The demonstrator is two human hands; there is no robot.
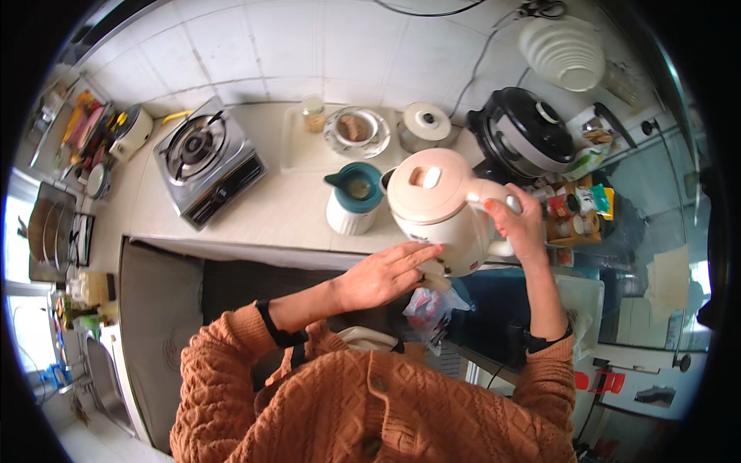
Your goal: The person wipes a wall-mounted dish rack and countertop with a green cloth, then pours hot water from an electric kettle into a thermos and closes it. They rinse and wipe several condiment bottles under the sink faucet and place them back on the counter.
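My right hand grips the handle of a cream electric kettle with a pale pink lid. The kettle is raised over the counter's front edge, its spout close to the right rim of a vacuum jug. That jug stands upright, white and ribbed, with a teal collar and an open mouth. My left hand is at the kettle's lower front, fingers stretched out. Under those fingers a pale lid-like piece appears held; the hand and kettle partly hide it. Whether water is flowing cannot be seen.
A gas stove stands left on the counter. Behind the jug are a glass jar, a patterned plate with a bowl, and a lidded pot. A black cooker and a spice rack stand right. A plastic bag hangs below.
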